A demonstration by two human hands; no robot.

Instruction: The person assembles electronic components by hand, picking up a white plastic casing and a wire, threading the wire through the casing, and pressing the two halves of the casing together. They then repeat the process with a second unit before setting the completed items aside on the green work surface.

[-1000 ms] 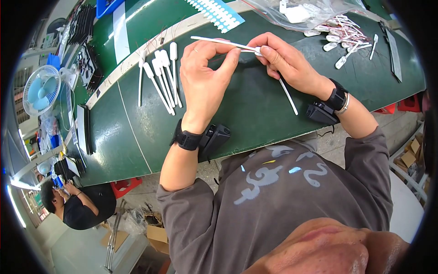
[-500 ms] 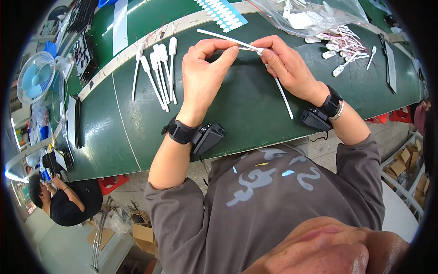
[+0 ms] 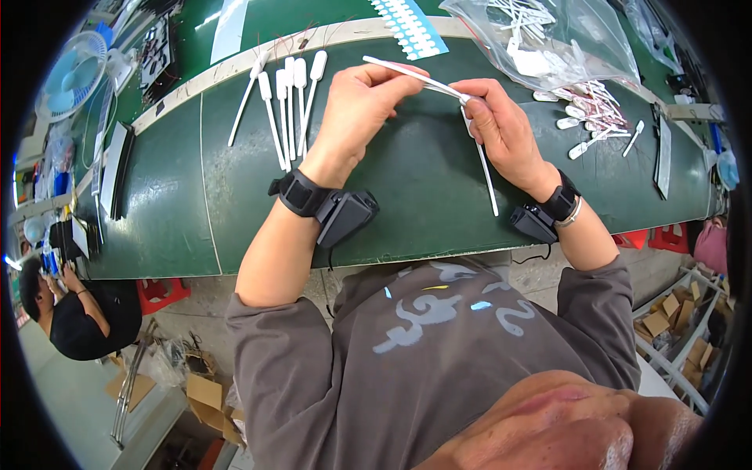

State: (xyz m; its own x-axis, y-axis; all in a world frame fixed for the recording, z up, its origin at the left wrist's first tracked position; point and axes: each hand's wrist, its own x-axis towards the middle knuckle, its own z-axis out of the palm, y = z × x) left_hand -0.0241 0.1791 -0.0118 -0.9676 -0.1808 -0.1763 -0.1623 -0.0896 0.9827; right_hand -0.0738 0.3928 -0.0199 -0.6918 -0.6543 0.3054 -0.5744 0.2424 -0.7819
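Stick [image 3: 440, 86] smooth plstc; tbl [image 3: 168, 196] glossy.

- Shirt [image 3: 462, 348]: dark grey-brown, short sleeves [image 3: 270, 341], blue-grey swirl print [image 3: 429, 311], yellow dab [image 3: 435, 287]
- Wrist straps [image 3: 299, 194]: two, black; each carries a boxy black device [image 3: 348, 217]
- Bracelet [image 3: 573, 215]: pale, right wrist
- Cable [image 3: 330, 259]: thin, dark

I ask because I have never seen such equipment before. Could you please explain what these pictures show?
There is no machine: each grip is a person's bare hand. A wide fisheye camera on that person's head looks down, so straight edges look bent. On the green table lie white sticks at left, and a clear bag and small white pieces with reddish wires at right. The right grip pinches a white stick; the left grip is close against it, its exact hold unclear. Black devices are strapped to both wrists.
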